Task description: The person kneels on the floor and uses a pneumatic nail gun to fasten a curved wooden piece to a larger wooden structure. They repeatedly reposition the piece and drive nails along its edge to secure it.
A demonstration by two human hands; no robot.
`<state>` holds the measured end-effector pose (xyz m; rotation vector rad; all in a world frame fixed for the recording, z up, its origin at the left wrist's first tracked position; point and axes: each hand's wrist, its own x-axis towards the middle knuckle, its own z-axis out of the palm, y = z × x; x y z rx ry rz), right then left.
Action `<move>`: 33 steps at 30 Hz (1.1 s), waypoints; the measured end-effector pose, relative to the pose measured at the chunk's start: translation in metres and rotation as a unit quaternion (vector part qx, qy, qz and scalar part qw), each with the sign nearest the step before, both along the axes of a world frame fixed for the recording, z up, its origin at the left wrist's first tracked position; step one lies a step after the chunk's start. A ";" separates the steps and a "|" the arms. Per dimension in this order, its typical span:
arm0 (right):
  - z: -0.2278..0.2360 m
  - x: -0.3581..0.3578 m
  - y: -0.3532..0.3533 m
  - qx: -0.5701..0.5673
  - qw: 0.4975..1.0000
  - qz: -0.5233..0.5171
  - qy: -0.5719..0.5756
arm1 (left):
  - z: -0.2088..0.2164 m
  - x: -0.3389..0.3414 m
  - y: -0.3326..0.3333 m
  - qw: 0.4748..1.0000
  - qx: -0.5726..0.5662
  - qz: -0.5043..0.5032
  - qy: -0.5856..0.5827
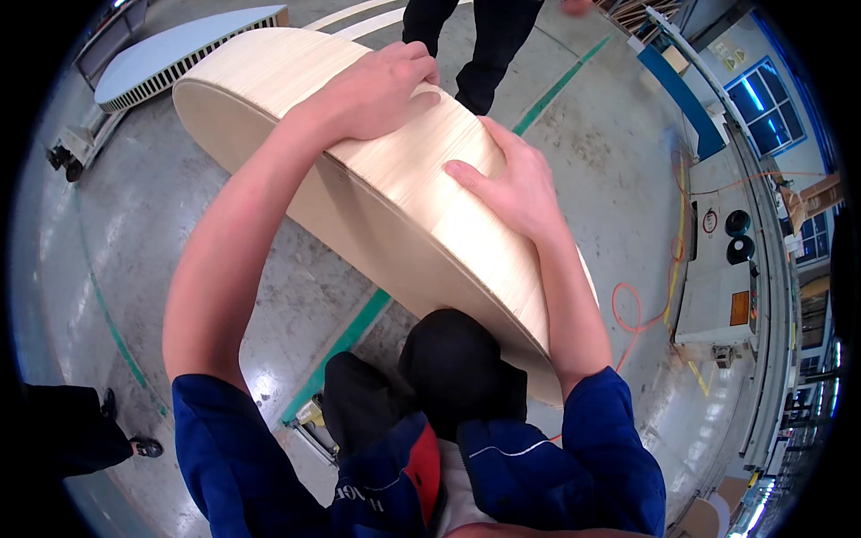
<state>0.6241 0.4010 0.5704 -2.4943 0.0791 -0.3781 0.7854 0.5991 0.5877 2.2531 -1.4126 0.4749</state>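
Note:
A large, thick wooden panel [386, 208] with rounded ends stands tilted on its side before me, its pale wood-grain edge band facing up. My left hand [381, 90] lies across that band, with its fingers bent over toward the far side. Closer to me, my right hand [516, 184] grips the same band, thumb on top and fingers over the far edge. Its fingertips are hidden behind the panel. My dark-trousered knee [453, 359] is close against the near face; whether it presses there I cannot tell.
Another rounded panel [179, 58], pale blue with a slatted edge, rests on a wheeled cart [76, 148] at far left. A person in dark trousers [484, 45] stands beyond my panel; another person's leg [81, 430] shows at left. An orange hose [619, 309] and a machine [717, 278] are on the right.

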 end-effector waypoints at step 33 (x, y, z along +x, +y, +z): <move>-0.023 -0.033 0.026 -0.146 0.912 0.302 -0.235 | -0.238 -0.180 0.176 0.801 -0.451 0.326 0.222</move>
